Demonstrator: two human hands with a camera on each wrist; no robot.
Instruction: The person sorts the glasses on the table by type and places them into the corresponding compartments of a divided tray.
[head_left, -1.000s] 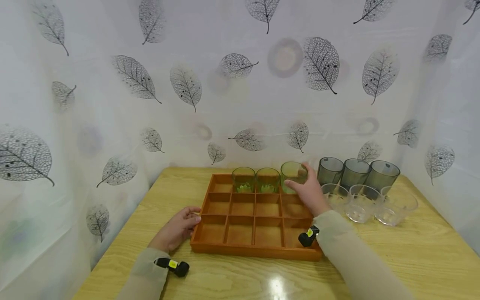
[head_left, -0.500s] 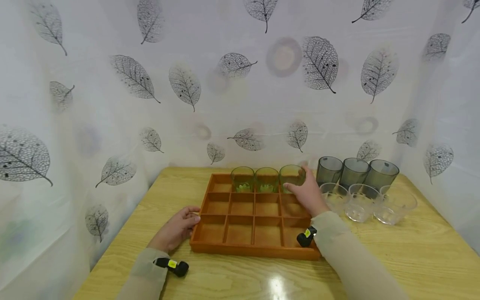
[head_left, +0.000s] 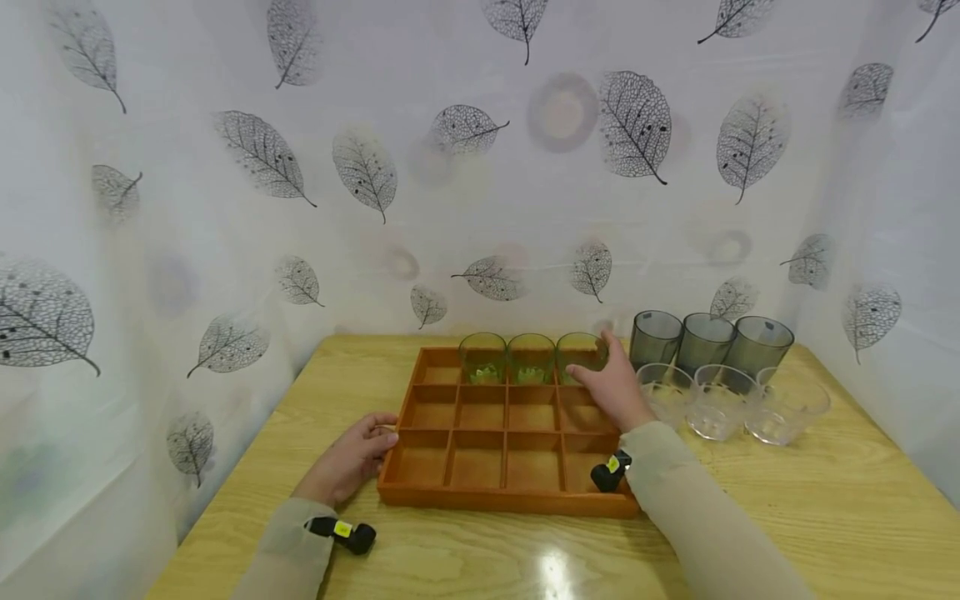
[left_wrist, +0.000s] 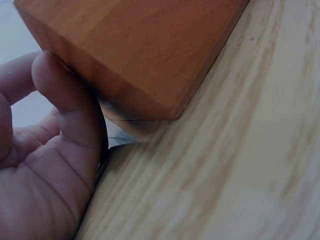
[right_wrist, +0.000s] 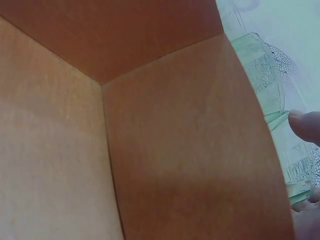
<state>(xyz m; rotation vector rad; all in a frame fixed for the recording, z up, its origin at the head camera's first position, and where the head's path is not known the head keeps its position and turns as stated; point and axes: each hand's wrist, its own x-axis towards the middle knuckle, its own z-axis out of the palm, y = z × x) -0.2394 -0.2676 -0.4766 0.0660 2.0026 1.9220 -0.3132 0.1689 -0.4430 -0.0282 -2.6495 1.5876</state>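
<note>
A brown wooden tray [head_left: 510, 500] divided into small compartments lies on the table. My right hand [head_left: 617, 387] holds a pale green glass [head_left: 579, 354] at the far row's third compartment from the left, thumb on its near side and fingers round the right. Two more green glasses, the left one [head_left: 482, 360] and the middle one [head_left: 531, 360], stand in the same row. My left hand [head_left: 348, 460] rests against the tray's left side; in the left wrist view its thumb [left_wrist: 65, 85] touches the wooden wall. In the right wrist view, tray walls hide most of the held glass.
Right of the tray stand three grey glasses [head_left: 705, 346] in a row, with three clear glasses [head_left: 720, 408] just in front of them. A white curtain [head_left: 375, 275] with leaf prints hangs behind the wooden table [head_left: 450, 558].
The right hand has lowered the green glass slightly, so its rim now lines up with the other two green glasses. The left hand stays at the tray's side.
</note>
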